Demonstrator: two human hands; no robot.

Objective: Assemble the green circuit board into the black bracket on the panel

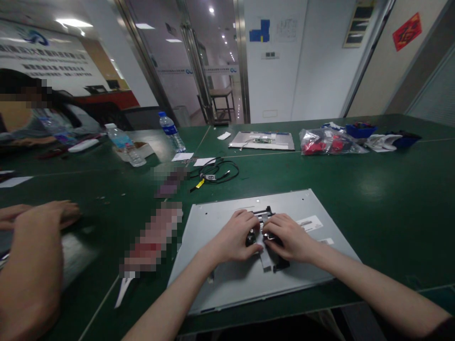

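Observation:
A flat light-grey metal panel [209, 227], which looks like the back of a display, lies on the table in front of me. On its middle sits a bracket [265, 259] with silver and black parts. My left hand [236, 234] is closed around a dark, rounded part on the bracket's left side, thumb below and fingers above. From the right, my right hand [291, 237] curls its fingers around a dark part of the same bracket. Much of the bracket is hidden by my fingers. A white label [313, 223] is on the panel beyond my right hand.
On the green table [398, 199] lie a coiled black cable [227, 177], a second panel with a circuit board [234, 140], a plastic bag with red items [332, 143] and blue bins [360, 131]. Bottles [170, 132] stand further left. A co-worker's arm [35, 255] rests at left.

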